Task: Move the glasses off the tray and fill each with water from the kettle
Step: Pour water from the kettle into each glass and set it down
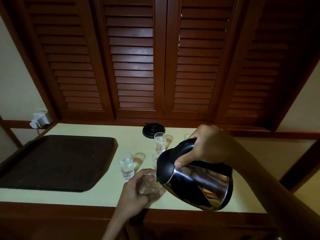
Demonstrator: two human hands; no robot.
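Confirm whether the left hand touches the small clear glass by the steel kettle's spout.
Touching. Head view: the left hand grips the small clear glass, fingers round it.

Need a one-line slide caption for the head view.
Right hand tilts the steel kettle over a glass gripped by the left hand; a filled glass stands beside the dark tray.

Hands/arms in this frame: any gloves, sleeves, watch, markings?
Two bare hands, no gloves: left hand and right hand. The left forearm and right forearm are uncovered as far as the frame shows. No sleeve cuff, watch or strap is in view, and no markings or cables. A tiny glint at the right hand's far knuckles might be a ring, but it is too small to tell.
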